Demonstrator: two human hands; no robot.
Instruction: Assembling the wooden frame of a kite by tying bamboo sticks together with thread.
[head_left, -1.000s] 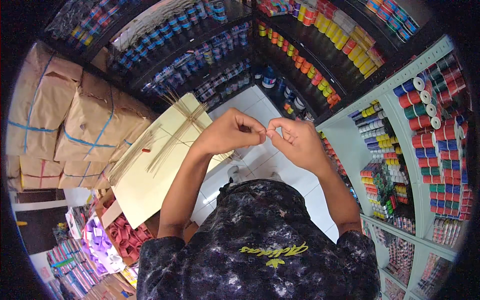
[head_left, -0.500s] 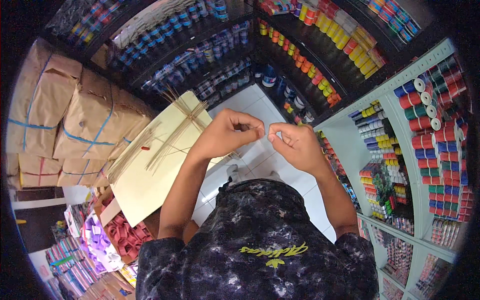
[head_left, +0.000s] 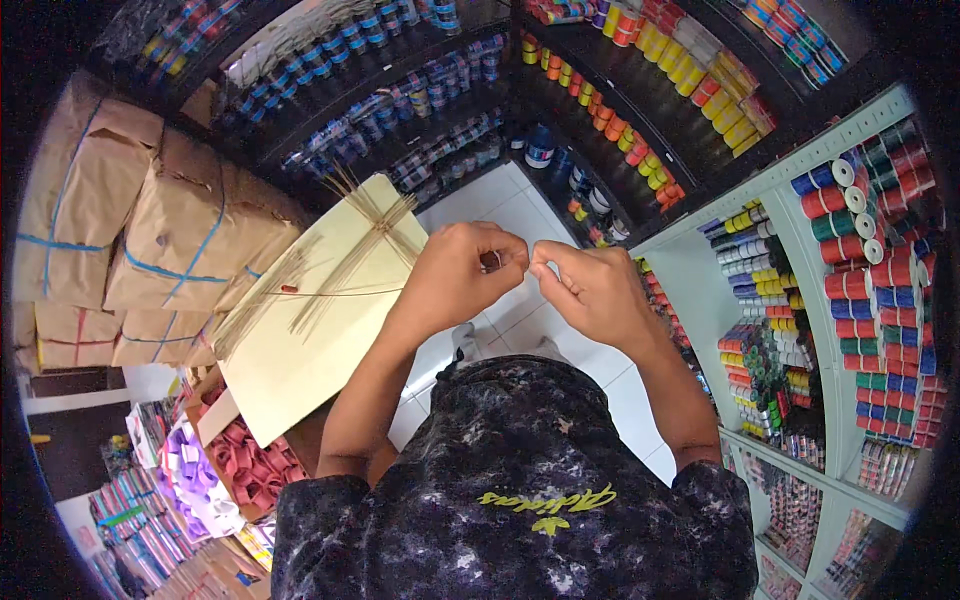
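My left hand (head_left: 462,278) and my right hand (head_left: 592,290) are raised in front of me, fingertips almost touching. Both are closed in a pinch; whatever sits between the fingers is too fine to make out. From behind my left hand a thin brown stick (head_left: 350,293) runs left over a cream board (head_left: 300,385); I cannot tell whether that hand holds it. Loose bunches of thin sticks (head_left: 385,228) lie crossed on the board's far part. A small red piece (head_left: 289,289) rests among them.
Brown paper parcels (head_left: 175,230) tied with blue string are stacked at the left. Below them stands a box of dark pink ribbon rolls (head_left: 250,465) beside purple ones (head_left: 185,470). Dark shelves of spools (head_left: 690,80) line the back; a pale green rack (head_left: 800,240) stands right.
My right hand has shifted slightly left, bringing the fingertips closer to my left hand. The thin brown stick now shows across the board, left of my left hand.
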